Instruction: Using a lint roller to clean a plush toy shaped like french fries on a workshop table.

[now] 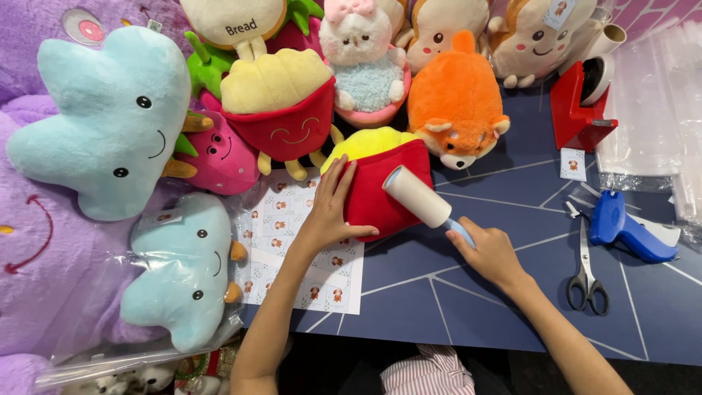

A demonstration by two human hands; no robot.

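Diagonally, the lint roller (418,196) runs from its blue handle at the near right to its pale roll at the far left, which rests on the red fries plush toy (384,183). That toy (yellow top pointing far-left) lies on the blue tabletop (512,219), partly over a sticker sheet (307,249). The right hand (491,252) is closed around the handle, wrist bent inward. The left hand (330,208) lies flat with fingers spread narrowly, pressing the toy's left edge, forearm reaching up from the near side.
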